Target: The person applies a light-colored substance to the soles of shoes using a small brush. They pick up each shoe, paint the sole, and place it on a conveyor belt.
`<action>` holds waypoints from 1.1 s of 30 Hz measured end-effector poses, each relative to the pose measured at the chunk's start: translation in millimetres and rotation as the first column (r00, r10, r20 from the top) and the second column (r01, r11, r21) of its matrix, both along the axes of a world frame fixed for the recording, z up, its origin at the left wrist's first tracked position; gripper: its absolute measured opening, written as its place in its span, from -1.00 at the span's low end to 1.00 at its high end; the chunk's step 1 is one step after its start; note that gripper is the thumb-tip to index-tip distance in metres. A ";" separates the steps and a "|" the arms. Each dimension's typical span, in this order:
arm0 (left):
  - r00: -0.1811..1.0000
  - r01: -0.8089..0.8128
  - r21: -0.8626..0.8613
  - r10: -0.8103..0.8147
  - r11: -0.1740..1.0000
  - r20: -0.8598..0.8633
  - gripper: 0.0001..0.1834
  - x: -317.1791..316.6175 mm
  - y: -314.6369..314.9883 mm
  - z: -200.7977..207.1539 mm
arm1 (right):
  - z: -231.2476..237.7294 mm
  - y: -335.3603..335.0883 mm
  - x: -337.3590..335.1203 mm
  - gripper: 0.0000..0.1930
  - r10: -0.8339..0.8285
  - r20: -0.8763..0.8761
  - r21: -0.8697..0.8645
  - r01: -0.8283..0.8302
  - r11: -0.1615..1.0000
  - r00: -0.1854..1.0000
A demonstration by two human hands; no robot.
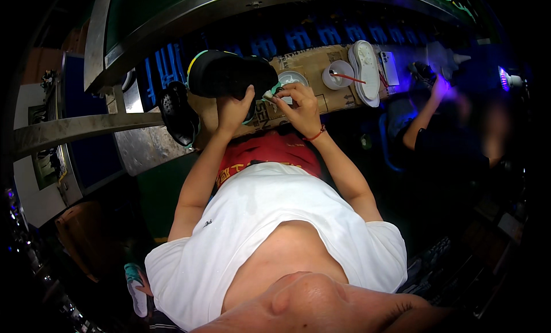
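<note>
1. Left of both hands, a black shoe (177, 118) lies beside the cardboard (204, 115).
2. The left hand (231, 110) is closed on the near edge of a dark shoe (229, 75), which it holds just ahead of itself.
3. Near it, the right hand (299, 106) pinches a small pale piece (268, 95), perhaps cloth; detail is poor.
4. Right of the right hand are a cup (328, 79), white soles (367, 75) and a phone (390, 69).
</note>
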State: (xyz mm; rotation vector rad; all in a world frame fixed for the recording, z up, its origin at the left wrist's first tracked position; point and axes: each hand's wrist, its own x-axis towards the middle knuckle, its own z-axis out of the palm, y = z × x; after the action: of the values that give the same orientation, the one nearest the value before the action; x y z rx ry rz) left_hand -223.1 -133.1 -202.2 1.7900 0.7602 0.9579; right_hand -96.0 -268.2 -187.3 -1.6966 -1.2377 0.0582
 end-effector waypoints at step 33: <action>0.999 0.031 0.087 -0.028 0.996 -0.036 -0.77 3.5 -8.4 17.6 | 6.7 -3.3 3.8 -0.88 -0.072 0.106 -0.021 0.075 0.997 0.992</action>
State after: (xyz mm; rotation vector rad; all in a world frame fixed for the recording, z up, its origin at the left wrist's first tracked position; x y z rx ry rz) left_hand -219.6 -141.5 -184.6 1.8930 0.7215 0.9563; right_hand -92.2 -271.5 -180.6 -1.7849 -1.2555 -0.0613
